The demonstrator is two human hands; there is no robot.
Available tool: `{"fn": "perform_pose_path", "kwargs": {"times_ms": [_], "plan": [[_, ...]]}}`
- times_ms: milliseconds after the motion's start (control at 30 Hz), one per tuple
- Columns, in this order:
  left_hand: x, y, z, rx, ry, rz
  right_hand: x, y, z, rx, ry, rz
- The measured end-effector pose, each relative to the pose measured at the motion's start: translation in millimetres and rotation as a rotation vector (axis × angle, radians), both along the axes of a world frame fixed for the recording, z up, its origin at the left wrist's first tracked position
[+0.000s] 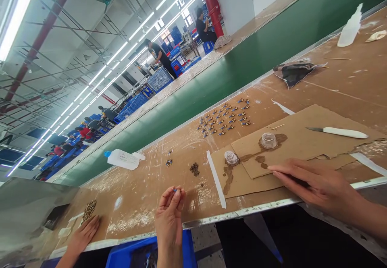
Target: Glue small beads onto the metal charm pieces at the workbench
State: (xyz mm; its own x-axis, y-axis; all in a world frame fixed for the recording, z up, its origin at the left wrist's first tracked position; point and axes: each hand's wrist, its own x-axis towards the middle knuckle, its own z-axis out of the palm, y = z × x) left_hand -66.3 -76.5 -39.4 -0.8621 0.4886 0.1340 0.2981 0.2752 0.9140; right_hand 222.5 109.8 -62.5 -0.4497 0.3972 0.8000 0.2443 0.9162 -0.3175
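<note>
My left hand (169,209) is raised at the table's near edge, its fingertips pinched on a tiny blue part (174,189). My right hand (317,183) lies on the cardboard sheets (302,139) with its fingers stretched out to the left; a dark strip shows beneath them, perhaps only shadow. Near its fingertips stand two small clear cups (269,140) (231,157) among brown stains. Rows of small blue-and-brown parts (225,117) are laid out farther back. A small heap of brown pieces (194,168) lies ahead of my left hand.
Another person's hand (83,233) rests at the bottom left by a pile of brown parts (89,209). Also here: a white squeeze bottle (122,158), a white-handled knife (338,131), a white strip (216,179), another bottle (350,28), a green conveyor belt (242,62), a blue bin (133,254) and workers far off.
</note>
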Motion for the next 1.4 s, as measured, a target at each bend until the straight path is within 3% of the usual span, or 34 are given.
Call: {"fn": "perform_pose_path", "kwargs": {"times_ms": [67,133,200,333,433,533,733,833,1000,1400], "plan": [[10,-2,-2.1,0.005,0.023,0.008,0,0,0.8,-0.005,0.004,0.006],[9,-10,6.7,0.016,0.049,0.036,1,0,1.6,-0.001,0.001,0.003],[-10,-27,30.3,0.034,0.078,0.082,1,0,2.3,0.008,-0.004,-0.004],[-74,-76,99.2,0.046,0.112,0.227,1,0,2.0,-0.012,0.004,0.0],[-91,-93,127.2,0.073,0.019,0.209,1,-1,-0.6,-0.038,0.005,0.006],[-62,-79,118.4,0.218,-0.093,0.19,2,-1,-3.8,-0.06,-0.002,0.017],[28,-14,45.8,0.156,-0.217,0.07,2,-2,-7.5,-0.127,0.016,0.054],[53,8,22.4,0.129,-0.299,0.005,2,-1,-8.2,-0.135,0.036,0.06],[61,21,24.1,0.121,-0.468,-0.07,3,1,-9.0,-0.141,0.057,0.068],[95,58,36.2,0.309,-0.716,-0.12,2,3,-6.4,-0.183,0.114,0.096]]}}
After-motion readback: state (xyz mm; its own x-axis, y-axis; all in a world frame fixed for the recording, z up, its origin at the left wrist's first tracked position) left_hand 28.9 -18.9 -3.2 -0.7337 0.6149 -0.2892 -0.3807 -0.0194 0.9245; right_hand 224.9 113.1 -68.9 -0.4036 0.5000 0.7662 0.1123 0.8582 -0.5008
